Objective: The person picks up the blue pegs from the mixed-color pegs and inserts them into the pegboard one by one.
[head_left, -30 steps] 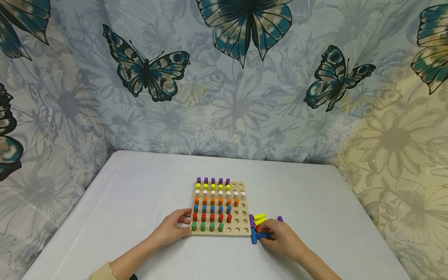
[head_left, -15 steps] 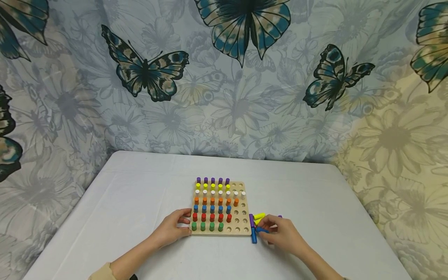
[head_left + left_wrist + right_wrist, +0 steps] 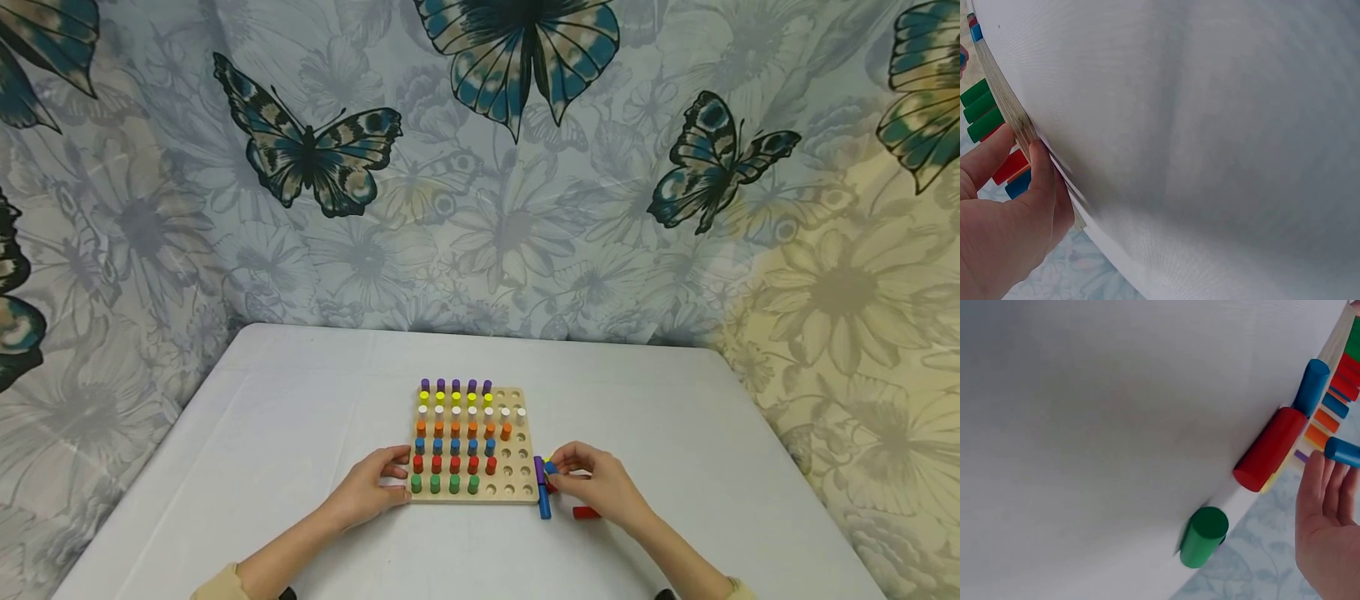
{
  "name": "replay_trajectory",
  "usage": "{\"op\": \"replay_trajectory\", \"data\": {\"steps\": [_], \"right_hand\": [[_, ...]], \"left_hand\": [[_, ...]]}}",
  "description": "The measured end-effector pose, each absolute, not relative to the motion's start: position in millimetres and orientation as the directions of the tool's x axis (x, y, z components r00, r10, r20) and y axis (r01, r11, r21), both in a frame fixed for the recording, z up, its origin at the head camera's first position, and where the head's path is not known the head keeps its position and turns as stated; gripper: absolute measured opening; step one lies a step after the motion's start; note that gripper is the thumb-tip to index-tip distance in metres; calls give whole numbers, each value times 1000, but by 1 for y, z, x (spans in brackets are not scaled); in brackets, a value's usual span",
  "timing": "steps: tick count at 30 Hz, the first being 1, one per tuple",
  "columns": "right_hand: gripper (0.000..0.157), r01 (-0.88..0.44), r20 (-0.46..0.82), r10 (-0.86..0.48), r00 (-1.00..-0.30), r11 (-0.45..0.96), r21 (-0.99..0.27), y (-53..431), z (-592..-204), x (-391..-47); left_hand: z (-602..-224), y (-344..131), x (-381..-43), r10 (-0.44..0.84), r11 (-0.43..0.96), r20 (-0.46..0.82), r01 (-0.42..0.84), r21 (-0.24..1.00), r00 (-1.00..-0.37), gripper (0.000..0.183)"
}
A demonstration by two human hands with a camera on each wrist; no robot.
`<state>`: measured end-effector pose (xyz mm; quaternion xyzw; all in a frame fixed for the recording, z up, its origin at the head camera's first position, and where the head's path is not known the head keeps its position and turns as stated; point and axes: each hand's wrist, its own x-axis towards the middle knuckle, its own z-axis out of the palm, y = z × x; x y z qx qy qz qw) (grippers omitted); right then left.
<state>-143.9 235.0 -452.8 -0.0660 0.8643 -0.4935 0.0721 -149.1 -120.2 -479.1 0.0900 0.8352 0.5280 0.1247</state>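
Note:
A wooden pegboard point(image 3: 517, 496) stands on the table with upright pegs in colour rows. From purple at the back, the rows run through yellow, white, orange, blue and red to green at the front. My left hand point(image 3: 367, 486) grips the board's left edge; in the left wrist view its thumb and fingers lie on the wooden rim point(image 3: 1015, 119). Between the thumb and fingers of my right hand point(image 3: 600, 485) is a blue peg point(image 3: 1342, 452), raised just right of the board. Several holes at the board's right side hold no peg.
Along the board's right edge lie a purple peg point(image 3: 538, 469) and another blue peg point(image 3: 544, 503). A red peg point(image 3: 586, 512) lies under my right hand. The right wrist view also shows a green peg point(image 3: 1202, 536). A butterfly-patterned cloth point(image 3: 480, 208) hangs behind the table.
My right hand has lifted the blue peg off the table and carried it away from me, slightly left. A red peg now shows beneath the hand. The left hand stays in place.

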Motion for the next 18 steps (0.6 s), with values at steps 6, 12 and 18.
{"op": "replay_trajectory", "data": {"steps": [6,12,18], "right_hand": [[24,26,-92,-118,-989,470,-883,227,-451,-149],[20,49,-104,-94,-990,468,-882,221,-455,-156],[23,38,-97,-110,-989,447,-894,212,-454,-160]], "left_hand": [[-479,-121,-149,288,421,-113,20,907,-951,65],[-479,-120,-150,292,424,-116,20,906,-949,65],[-480,-121,-150,292,420,-115,19,907,-949,65]]}}
